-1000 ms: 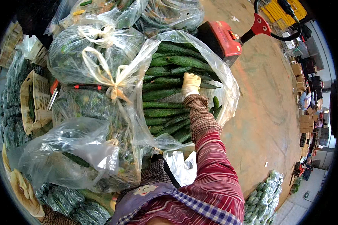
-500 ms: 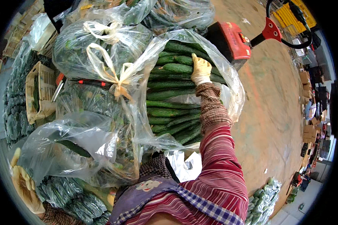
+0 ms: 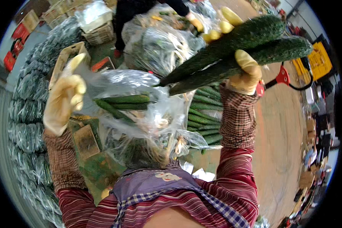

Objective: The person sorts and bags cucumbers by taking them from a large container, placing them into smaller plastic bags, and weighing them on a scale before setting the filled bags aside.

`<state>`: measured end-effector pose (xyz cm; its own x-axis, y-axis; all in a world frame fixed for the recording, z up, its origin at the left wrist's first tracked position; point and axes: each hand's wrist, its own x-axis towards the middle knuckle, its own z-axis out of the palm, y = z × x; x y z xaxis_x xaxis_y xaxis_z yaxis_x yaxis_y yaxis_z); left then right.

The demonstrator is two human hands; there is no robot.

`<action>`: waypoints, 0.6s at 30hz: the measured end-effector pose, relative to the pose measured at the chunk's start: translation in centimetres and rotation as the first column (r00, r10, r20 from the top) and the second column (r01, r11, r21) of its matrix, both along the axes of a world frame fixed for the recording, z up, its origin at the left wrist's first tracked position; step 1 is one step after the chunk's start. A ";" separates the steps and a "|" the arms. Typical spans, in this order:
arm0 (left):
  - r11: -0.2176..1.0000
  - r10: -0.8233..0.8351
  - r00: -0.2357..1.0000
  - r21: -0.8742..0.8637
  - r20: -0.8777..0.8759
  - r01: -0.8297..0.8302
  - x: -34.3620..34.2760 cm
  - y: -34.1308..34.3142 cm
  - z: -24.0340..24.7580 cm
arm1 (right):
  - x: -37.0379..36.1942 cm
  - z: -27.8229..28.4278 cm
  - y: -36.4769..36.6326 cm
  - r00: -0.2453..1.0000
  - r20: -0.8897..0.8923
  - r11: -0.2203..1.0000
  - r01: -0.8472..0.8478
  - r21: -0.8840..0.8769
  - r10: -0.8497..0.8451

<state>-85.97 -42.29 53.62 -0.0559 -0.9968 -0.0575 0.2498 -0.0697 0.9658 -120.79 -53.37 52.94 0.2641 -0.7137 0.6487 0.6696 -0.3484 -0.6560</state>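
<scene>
Though aloft, cucumbers (image 3: 239, 40) clear of crate (image 3: 70, 50).

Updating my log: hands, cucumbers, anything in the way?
Right hand gripping two cucumbers, raised. Left hand beside clear bag, grip unclear. Co-worker's hand beyond, apparently not obstructing.

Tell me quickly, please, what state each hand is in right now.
Left hand: partly curled at the clear plastic bag; whether it grips the bag cannot be told.
Right hand: closed, holding two long green cucumbers.
</scene>
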 end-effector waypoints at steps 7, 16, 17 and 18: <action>0.986 -0.157 0.915 -0.011 -0.372 0.164 6.5 1.3 -0.2 | 18.9 -6.6 0.4 0.762 -0.647 0.858 -0.333 -0.391 0.001; 0.980 -0.182 0.939 0.024 -0.294 0.197 8.9 2.6 -0.4 | 12.8 -17.5 8.6 0.599 -0.787 0.989 -0.112 0.097 0.146; 0.989 -0.136 0.965 0.018 -0.225 0.144 8.3 2.2 -0.1 | 8.5 -16.9 9.5 0.732 -0.664 0.979 -0.015 0.205 0.150; 0.998 -0.064 0.983 0.014 -0.172 0.067 10.3 2.7 -1.0 | 4.2 -17.4 10.0 0.688 -0.725 0.960 0.225 0.168 -0.035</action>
<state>-75.71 -39.61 52.63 -0.1316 -0.9894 -0.0613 0.4060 -0.1102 0.9072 -116.61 -43.34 35.59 0.4686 -0.8749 0.1221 -0.0709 -0.1750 -0.9820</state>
